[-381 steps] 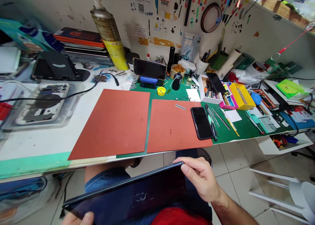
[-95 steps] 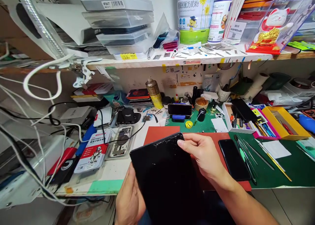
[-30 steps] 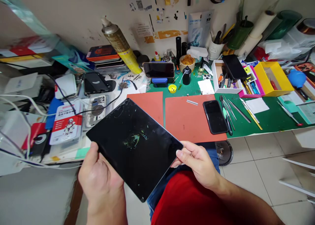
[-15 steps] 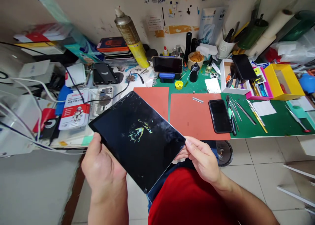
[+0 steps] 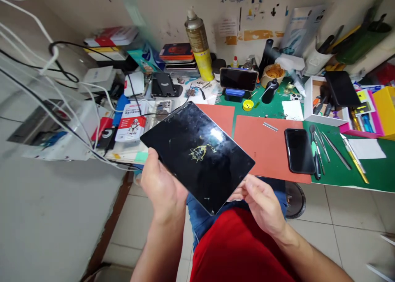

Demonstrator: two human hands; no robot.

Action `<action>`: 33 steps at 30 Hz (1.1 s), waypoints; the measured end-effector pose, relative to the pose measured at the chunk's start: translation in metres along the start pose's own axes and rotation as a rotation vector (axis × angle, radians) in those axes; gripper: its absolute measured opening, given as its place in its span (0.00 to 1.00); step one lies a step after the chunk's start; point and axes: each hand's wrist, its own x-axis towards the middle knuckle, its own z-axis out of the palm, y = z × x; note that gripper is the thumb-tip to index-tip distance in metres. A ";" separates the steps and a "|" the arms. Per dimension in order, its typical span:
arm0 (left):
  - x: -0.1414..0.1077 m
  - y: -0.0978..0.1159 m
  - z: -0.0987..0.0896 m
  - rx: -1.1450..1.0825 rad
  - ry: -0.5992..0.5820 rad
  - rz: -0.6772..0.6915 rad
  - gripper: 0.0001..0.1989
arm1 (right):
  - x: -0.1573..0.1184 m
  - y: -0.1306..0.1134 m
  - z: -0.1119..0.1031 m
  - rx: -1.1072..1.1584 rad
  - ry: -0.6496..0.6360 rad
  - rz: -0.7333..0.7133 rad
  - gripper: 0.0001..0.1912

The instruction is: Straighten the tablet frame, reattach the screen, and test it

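Item held: flat black glass-fronted tablet (image 5: 197, 154), tilted, above the person's lap, clear of the front edge of the green-matted workbench (image 5: 354, 173); a small gold logo shows on the scratched screen.
Left hand (image 5: 160, 187): fingers closed round the tablet's lower left edge, thumb on the glass.
Right hand (image 5: 262, 199): fingers half curled under the lower right edge, supporting it from below; grip looks light.
Risk, drop: in my judgement the tablet is carried over tiled floor on edge grips only; a slip of the right hand would let it fall.
Risk, glass: scratches or cracks near the top corner could cut a thumb sliding along them.
Risk, cables: white and black cables (image 5: 77, 121) hang at the bench's left edge, near the tablet's upper corner; a snag is possible.
Container, white open tray (image 5: 308, 105): near the bench's back right, holding small hand tools, with a dark phone propped across it.
Container, yellow open box (image 5: 387, 109): right edge; contents cannot be made out.
On bench: black smartphone (image 5: 299, 150) on the right-hand red rubber mat (image 5: 265, 150).
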 end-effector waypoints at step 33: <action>-0.002 -0.010 0.013 0.021 0.118 0.227 0.13 | -0.011 0.038 0.021 -0.094 0.002 0.140 0.19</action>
